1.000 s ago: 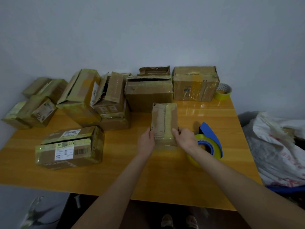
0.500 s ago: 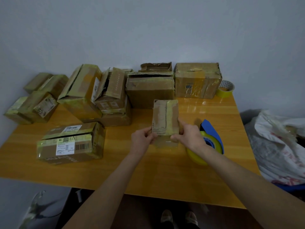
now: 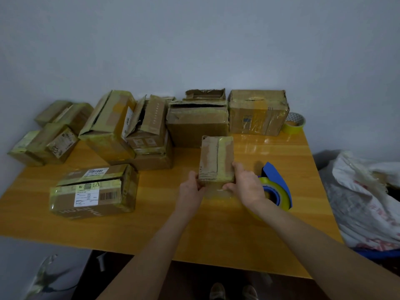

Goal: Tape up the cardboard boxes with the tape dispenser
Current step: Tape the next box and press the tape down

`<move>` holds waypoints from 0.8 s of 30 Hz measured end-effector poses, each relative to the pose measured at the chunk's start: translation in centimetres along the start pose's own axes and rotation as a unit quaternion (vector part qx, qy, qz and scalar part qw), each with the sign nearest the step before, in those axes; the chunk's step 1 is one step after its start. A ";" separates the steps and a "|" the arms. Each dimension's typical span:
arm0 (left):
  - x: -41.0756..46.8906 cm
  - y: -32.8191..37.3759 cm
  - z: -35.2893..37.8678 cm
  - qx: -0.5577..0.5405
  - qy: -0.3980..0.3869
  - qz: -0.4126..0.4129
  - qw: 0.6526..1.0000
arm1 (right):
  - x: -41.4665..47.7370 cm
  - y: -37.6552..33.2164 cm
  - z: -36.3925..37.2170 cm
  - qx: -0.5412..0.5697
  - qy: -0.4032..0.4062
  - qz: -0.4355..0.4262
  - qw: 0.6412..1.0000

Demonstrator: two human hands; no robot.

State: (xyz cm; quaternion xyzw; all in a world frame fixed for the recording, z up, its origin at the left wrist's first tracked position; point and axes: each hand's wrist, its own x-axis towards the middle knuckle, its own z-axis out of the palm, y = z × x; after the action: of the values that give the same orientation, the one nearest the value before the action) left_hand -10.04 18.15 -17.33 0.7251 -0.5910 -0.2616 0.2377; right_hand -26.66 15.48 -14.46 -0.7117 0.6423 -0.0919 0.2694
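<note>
The person held a small box (image 3: 216, 159) with both hands above the middle of the worktop (image 3: 140, 230). The left hand (image 3: 190, 191) gripped its near left corner and the right hand (image 3: 246, 187) its near right corner, with the fingers curled round the edges. The top face, with a dark seam along its middle, was turned toward the camera. It could not be told whether the far end rested on the worktop. The dispenser (image 3: 276, 185) lay just beside the right wrist, and no hand touched it.

The grip was only at one end, so the box could probably tip or slip out if one hand let go to take the dispenser. The right wrist was so near the dispenser that a careless turn could push it toward the worktop edge.
</note>
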 end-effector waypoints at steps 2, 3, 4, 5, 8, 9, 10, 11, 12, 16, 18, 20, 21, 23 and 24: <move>0.0 0.2 0.2 -0.028 -0.022 -0.038 0.999 | 0.0 0.5 -0.4 0.059 -0.015 -0.008 0.998; 0.2 0.1 0.1 -0.021 -0.042 -0.043 0.998 | -0.1 0.9 -0.8 0.085 -0.030 -0.019 0.996; 0.4 0.0 -0.2 0.001 -0.058 -0.042 0.997 | -0.1 1.5 -1.2 0.095 -0.047 -0.038 0.994; 0.6 -0.1 -0.7 0.032 -0.056 -0.033 0.997 | -0.1 1.9 -1.6 0.090 -0.059 -0.060 0.992; 1.0 -0.4 -1.3 0.061 0.004 0.064 0.996 | 0.2 2.5 -2.1 0.053 -0.050 -0.101 0.992; 0.9 -0.2 -1.2 0.049 0.007 0.101 0.994 | 0.2 2.3 -2.1 0.039 -0.033 -0.100 0.994; 0.8 0.1 -0.9 0.041 0.002 0.121 0.992 | 0.2 2.2 -1.9 0.023 -0.017 -0.098 0.995; 0.7 0.2 -0.5 0.040 0.002 0.126 0.991 | 0.1 2.0 -1.8 0.007 -0.002 -0.098 0.995; 0.5 0.4 -0.2 0.040 0.007 0.118 0.992 | 0.1 1.9 -1.6 -0.005 0.007 -0.098 0.995; 0.7 0.8 0.6 -0.017 0.006 0.018 1.000 | 0.3 1.1 -0.9 0.014 0.020 -0.053 0.998; 1.7 1.4 0.6 -0.010 0.002 -0.046 0.999 | 1.1 0.3 -0.8 0.041 0.022 0.003 0.999; 2.5 1.8 0.6 0.017 -0.007 -0.067 0.998 | 1.6 -0.3 -0.5 0.061 0.017 0.036 0.997; 2.6 1.9 0.6 0.025 -0.007 -0.068 0.997 | 1.7 -0.4 -0.4 0.064 0.017 0.041 0.997; 2.7 2.0 0.4 0.036 0.001 -0.057 0.998 | 1.8 -0.5 -0.4 0.063 0.014 0.039 0.997; 2.7 1.9 0.3 0.046 0.003 -0.047 0.998 | 1.8 -0.4 -0.4 0.066 0.009 0.034 0.997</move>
State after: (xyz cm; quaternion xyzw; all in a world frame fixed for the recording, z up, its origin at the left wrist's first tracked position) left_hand -11.19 15.15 -16.54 0.7634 -0.5667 -0.2425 0.1932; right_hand -26.21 13.63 -14.31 -0.6693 0.6611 -0.1315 0.3127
